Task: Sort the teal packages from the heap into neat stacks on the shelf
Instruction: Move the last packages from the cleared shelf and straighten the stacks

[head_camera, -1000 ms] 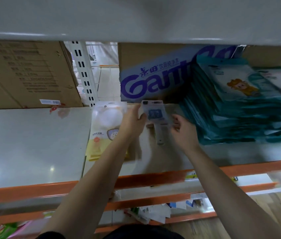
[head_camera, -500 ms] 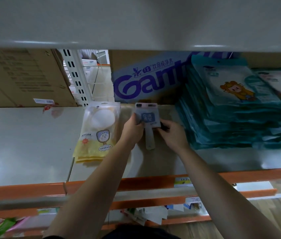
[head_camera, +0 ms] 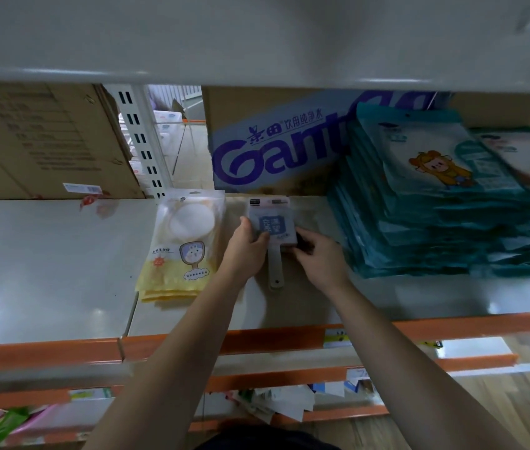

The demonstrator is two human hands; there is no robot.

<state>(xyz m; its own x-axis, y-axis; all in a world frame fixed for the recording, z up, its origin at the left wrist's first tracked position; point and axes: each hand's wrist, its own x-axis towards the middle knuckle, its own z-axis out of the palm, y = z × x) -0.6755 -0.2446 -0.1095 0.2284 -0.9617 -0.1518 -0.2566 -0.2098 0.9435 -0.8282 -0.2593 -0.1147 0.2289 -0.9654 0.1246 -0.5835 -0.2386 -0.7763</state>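
Hands are both engaging one item at mid-shelf. My left hand (head_camera: 245, 251) is gripping the left edge of a small handled pack (head_camera: 273, 222), thumb lying across its blue label and fingers curled behind. My right hand (head_camera: 318, 258) is pinching the pack's lower right corner, fingers bent around it. The pack is lying low over the shelf (head_camera: 46, 271), its pale handle pointing back toward my wrists between the two hands; whether it is fully resting on the surface I cannot tell. The teal packages (head_camera: 435, 203) are sitting just to the right of my right hand in a tall, slightly fanned stack, with a second teal pile beyond it at the far right edge of view. Neither hand is touching them. A low stack of yellow packs (head_camera: 182, 251) is lying just left of my left hand; whether the two are touching I cannot tell. Beyond my fingertips a blue-printed carton (head_camera: 273, 151) is standing at the back of the shelf. A brown carton (head_camera: 39, 141) is standing well to the left of my left hand, and a slotted upright (head_camera: 141, 141) is showing between the two cartons. An orange rail (head_camera: 289, 339) is running along the shelf's front edge beneath my forearms.
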